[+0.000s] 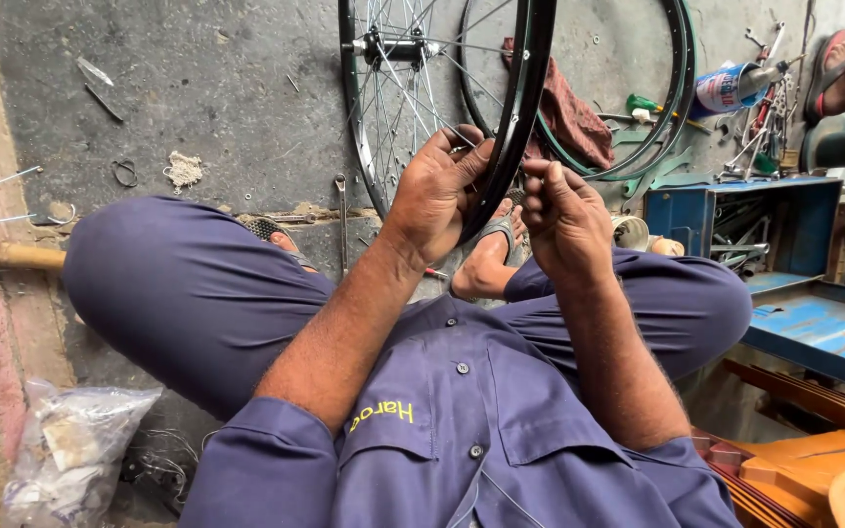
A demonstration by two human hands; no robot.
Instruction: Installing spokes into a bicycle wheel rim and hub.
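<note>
Here the left hand (437,191) is closed around the black rim (511,127) of a spoked bicycle wheel (413,88), fingers curled over the near edge, thumb on the inner side. The wheel stands upright on the concrete floor (207,88), rising straight up from that hand. Just beside it, on the other side of the rim, the right hand (564,215) is pinched shut — fingertips (540,174) pressed together against the rim, though what they hold is too small to tell. Beyond the right hand leans a second rim (682,98) with a red rag (574,122) behind it. Farther out past that hand sits an open blue toolbox (794,220). Below the left forearm — near the knee — lies a clear plastic bag (75,450).
</note>
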